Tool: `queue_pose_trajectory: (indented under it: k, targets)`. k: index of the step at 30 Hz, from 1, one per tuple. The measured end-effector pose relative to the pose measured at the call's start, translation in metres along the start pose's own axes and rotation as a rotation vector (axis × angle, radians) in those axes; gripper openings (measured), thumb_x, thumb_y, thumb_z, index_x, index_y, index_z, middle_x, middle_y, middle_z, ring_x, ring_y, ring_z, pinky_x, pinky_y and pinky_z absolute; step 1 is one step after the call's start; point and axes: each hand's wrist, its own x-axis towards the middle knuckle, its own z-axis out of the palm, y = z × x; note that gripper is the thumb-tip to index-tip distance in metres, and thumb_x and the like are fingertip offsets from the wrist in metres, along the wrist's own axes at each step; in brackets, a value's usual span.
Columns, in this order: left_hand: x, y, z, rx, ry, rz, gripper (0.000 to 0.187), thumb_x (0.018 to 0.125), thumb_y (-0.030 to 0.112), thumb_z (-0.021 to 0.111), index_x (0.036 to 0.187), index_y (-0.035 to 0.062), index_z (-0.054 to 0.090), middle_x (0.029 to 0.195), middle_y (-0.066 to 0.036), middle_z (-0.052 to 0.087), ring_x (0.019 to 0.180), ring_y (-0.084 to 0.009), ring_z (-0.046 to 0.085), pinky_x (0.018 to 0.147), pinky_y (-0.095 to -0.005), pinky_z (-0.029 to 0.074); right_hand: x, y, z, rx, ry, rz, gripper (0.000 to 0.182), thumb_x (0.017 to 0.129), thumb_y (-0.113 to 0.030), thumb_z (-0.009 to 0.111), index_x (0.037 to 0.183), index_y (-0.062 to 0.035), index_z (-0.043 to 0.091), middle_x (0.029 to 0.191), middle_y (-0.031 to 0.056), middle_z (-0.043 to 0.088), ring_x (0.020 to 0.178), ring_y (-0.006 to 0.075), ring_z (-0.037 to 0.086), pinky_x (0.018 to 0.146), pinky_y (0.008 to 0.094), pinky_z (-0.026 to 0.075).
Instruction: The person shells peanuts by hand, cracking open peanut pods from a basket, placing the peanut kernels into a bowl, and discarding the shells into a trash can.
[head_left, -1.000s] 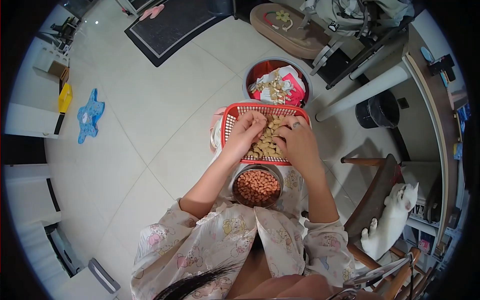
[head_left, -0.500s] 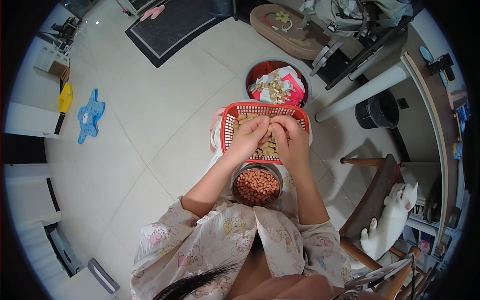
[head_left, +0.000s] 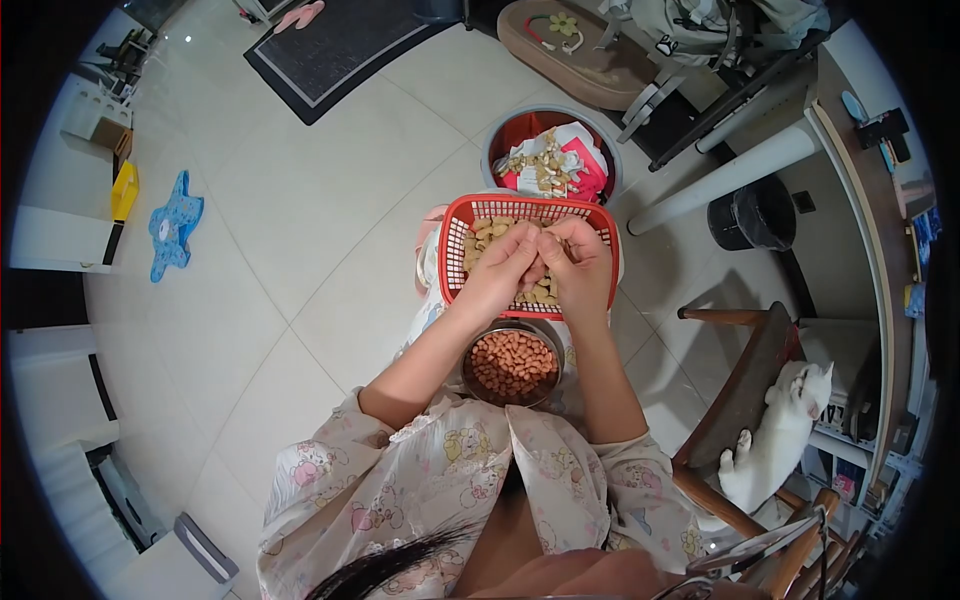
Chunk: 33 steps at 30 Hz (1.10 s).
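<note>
- Your left hand (head_left: 503, 268) and right hand (head_left: 583, 268) have come together over the basket, fingers drawn in and fingertips meeting; a second ago they were apart, with the right hand down among the pods. Both are now busy at one small spot; you hide whatever may be pinched there, so I cannot tell what it is.
- Right below them is the red basket (head_left: 444, 258), holding unshelled peanuts (head_left: 473, 243) that show to the left of your hands and beneath them.
- On the near side, just beside the basket, the round bowl (head_left: 542, 391) sits on your lap, well filled with reddish shelled kernels (head_left: 511, 360).
- Just past the basket's far side is the tub (head_left: 512, 128), with pale shell bits (head_left: 548, 165) lying on white and pink material (head_left: 584, 178).
- Farther out to the right, a white cat (head_left: 772, 452) lies on the chair (head_left: 728, 400).
</note>
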Motion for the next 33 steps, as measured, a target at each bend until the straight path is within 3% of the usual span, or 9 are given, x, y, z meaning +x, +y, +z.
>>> queue_pose_trajectory:
  k: [6, 8, 11, 13, 16, 21, 27, 29, 33]
  targets:
    - [-0.001, -0.005, 0.001, -0.124, 0.013, -0.021, 0.023, 0.101, 0.029, 0.038, 0.091, 0.0106, 0.046, 0.070, 0.006, 0.040, 0.059, -0.0031, 0.035, 0.051, -0.0175, 0.027, 0.000, -0.004, 0.004, -0.144, 0.049, 0.019, 0.017, 0.083, -0.013, 0.068, 0.091, 0.0020, 0.063, 0.070, 0.0025, 0.058, 0.057, 0.0058, 0.054, 0.048, 0.0182, 0.043]
    - [0.000, -0.009, 0.002, -0.134, 0.040, 0.008, 0.022, 0.101, 0.028, 0.038, 0.092, 0.0104, 0.047, 0.069, 0.006, 0.039, 0.059, -0.0031, 0.034, 0.051, -0.0173, 0.027, 0.001, 0.003, 0.001, -0.510, 0.111, -0.284, 0.018, 0.083, -0.012, 0.067, 0.095, 0.0020, 0.067, 0.071, 0.0034, 0.058, 0.062, 0.0078, 0.054, 0.053, 0.0212, 0.041]
    - [0.006, -0.020, 0.002, -0.048, 0.068, 0.161, 0.025, 0.101, 0.026, 0.036, 0.096, 0.0065, 0.051, 0.070, 0.003, 0.045, 0.061, -0.0058, 0.040, 0.054, -0.0197, 0.033, 0.001, 0.002, 0.005, -0.523, 0.132, -0.318, 0.017, 0.084, -0.011, 0.066, 0.094, 0.0014, 0.069, 0.072, 0.0038, 0.058, 0.064, 0.0090, 0.053, 0.057, 0.0227, 0.040]
    - [0.010, -0.026, 0.005, 0.331, 0.233, 0.475, 0.032, 0.102, 0.026, 0.035, 0.098, 0.0015, 0.055, 0.074, -0.001, 0.051, 0.066, -0.0101, 0.047, 0.061, -0.0239, 0.039, -0.002, -0.002, 0.010, -0.518, 0.137, -0.308, 0.016, 0.084, -0.011, 0.066, 0.094, 0.0022, 0.069, 0.072, 0.0036, 0.058, 0.064, 0.0089, 0.052, 0.057, 0.0222, 0.040]
    - [0.010, -0.028, 0.007, 0.347, 0.268, 0.521, 0.036, 0.102, 0.026, 0.034, 0.098, -0.0015, 0.056, 0.079, -0.004, 0.055, 0.070, -0.0138, 0.051, 0.066, -0.0277, 0.042, -0.008, -0.001, 0.014, -0.475, 0.167, -0.316, 0.015, 0.084, -0.009, 0.066, 0.093, 0.0033, 0.068, 0.071, 0.0031, 0.058, 0.063, 0.0086, 0.051, 0.056, 0.0217, 0.040]
    - [0.001, -0.019, 0.014, 0.216, 0.239, 0.402, 0.034, 0.102, 0.026, 0.033, 0.097, 0.0002, 0.055, 0.073, 0.000, 0.049, 0.065, -0.0082, 0.044, 0.060, -0.0229, 0.038, -0.010, 0.006, 0.013, -0.473, 0.212, -0.446, 0.013, 0.082, -0.006, 0.067, 0.091, 0.0041, 0.068, 0.071, 0.0036, 0.058, 0.062, 0.0096, 0.051, 0.056, 0.0226, 0.041]
    - [0.000, -0.015, 0.005, -0.007, 0.128, 0.281, 0.035, 0.102, 0.030, 0.031, 0.095, 0.0047, 0.053, 0.068, 0.005, 0.043, 0.058, -0.0032, 0.036, 0.052, -0.0180, 0.031, -0.014, 0.003, 0.016, -0.542, 0.198, -0.490, 0.011, 0.080, -0.004, 0.066, 0.090, 0.0006, 0.069, 0.072, 0.0052, 0.059, 0.065, 0.0172, 0.054, 0.062, 0.0285, 0.043]
    - [-0.003, -0.014, -0.002, -0.105, 0.060, 0.141, 0.033, 0.102, 0.033, 0.029, 0.095, 0.0082, 0.050, 0.067, 0.004, 0.042, 0.056, -0.0044, 0.036, 0.049, -0.0188, 0.030, -0.007, -0.008, 0.011, -0.790, 0.082, -0.602, 0.020, 0.076, -0.003, 0.066, 0.096, -0.0034, 0.070, 0.075, 0.0033, 0.057, 0.072, 0.0198, 0.053, 0.068, 0.0323, 0.043]
    - [-0.002, -0.011, 0.001, -0.180, 0.066, 0.069, 0.036, 0.102, 0.038, 0.028, 0.087, 0.0097, 0.046, 0.065, 0.004, 0.041, 0.053, -0.0040, 0.033, 0.045, -0.0187, 0.025, 0.000, -0.019, -0.001, -1.014, -0.057, -0.695, 0.033, 0.070, -0.005, 0.064, 0.103, -0.0076, 0.069, 0.080, 0.0024, 0.054, 0.078, 0.0219, 0.051, 0.072, 0.0350, 0.043]
